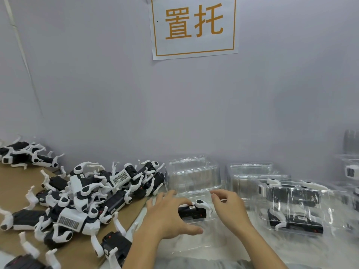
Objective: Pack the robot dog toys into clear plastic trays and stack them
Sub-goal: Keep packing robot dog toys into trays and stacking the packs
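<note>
A black-and-white robot dog toy (196, 210) lies in a clear plastic tray (194, 243) in front of me. My left hand (167, 216) rests over the toy's left end with fingers spread and fairly straight. My right hand (229, 206) hovers at the toy's right side, fingers loosely curled near the tray's raised clear lid (194, 177). A heap of loose robot dog toys (93, 195) lies on brown cardboard (15, 183) to the left. Packed clear trays (295, 208) holding toys are stacked at the right.
Another clear tray (250, 171) stands behind the packed ones against the grey wall. More packed trays (351, 169) sit at the far right edge. A paper sign (194, 26) hangs on the wall. More toys (25, 156) lie at the far left.
</note>
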The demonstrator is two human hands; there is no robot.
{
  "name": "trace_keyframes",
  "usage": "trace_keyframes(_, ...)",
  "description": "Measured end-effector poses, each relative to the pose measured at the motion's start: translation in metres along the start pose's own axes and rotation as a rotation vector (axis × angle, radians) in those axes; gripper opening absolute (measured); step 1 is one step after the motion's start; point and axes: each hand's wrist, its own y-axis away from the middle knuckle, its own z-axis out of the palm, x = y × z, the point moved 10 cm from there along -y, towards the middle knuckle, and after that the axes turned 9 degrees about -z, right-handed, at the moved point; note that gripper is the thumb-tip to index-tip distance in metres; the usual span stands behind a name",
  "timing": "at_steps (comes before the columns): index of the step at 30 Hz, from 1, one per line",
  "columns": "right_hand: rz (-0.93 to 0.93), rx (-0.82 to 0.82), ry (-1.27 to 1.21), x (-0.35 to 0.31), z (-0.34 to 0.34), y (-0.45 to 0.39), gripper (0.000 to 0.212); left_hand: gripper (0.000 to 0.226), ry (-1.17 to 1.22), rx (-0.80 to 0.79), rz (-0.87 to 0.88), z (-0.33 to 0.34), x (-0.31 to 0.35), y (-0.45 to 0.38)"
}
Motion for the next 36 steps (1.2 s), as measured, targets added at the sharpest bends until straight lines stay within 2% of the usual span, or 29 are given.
trace_keyframes(4, 0.06, -0.091, -0.092, -0.001, 0.011, 0.004, 0.038, 0.085, -0.028, 0.034, -0.009, 0.0, 0.003, 0.0)
trace_keyframes(7, 0.074, -0.179, -0.071, -0.003, 0.021, 0.009, 0.055, 0.084, -0.02, 0.063, -0.005, 0.0, 0.008, 0.001)
trace_keyframes(14, 0.112, -0.206, -0.128, -0.001, 0.026, 0.01, 0.062, 0.091, 0.054, -0.047, -0.001, 0.003, 0.001, -0.001)
trace_keyframes(16, 0.12, -0.2, -0.148, 0.0, 0.025, 0.01, 0.063, 0.075, 0.159, -0.013, -0.012, -0.004, -0.003, -0.002)
trace_keyframes(20, 0.128, -0.196, -0.182, 0.002, 0.024, 0.012, 0.065, 0.038, 0.422, 0.189, -0.111, -0.026, -0.02, -0.006)
trace_keyframes(22, 0.125, -0.195, -0.179, 0.001, 0.023, 0.012, 0.063, 0.042, 0.5, 0.221, -0.241, -0.024, -0.039, -0.006)
trace_keyframes(26, 0.045, -0.174, -0.059, -0.008, 0.017, 0.011, 0.05, 0.063, 0.835, 0.062, -0.427, 0.005, -0.059, -0.006)
trace_keyframes(30, -0.206, -0.045, 0.195, -0.045, 0.006, 0.004, 0.027, 0.042, 0.998, 0.046, -0.466, 0.015, -0.062, -0.008)
trace_keyframes(32, -0.304, -0.092, 0.232, -0.066, 0.021, 0.007, 0.021, 0.033, 1.068, 0.069, -0.461, 0.017, -0.063, -0.01)
trace_keyframes(36, -0.369, -0.326, 0.31, -0.086, 0.068, 0.026, 0.016, 0.023, 1.176, 0.129, -0.45, 0.02, -0.062, -0.011)
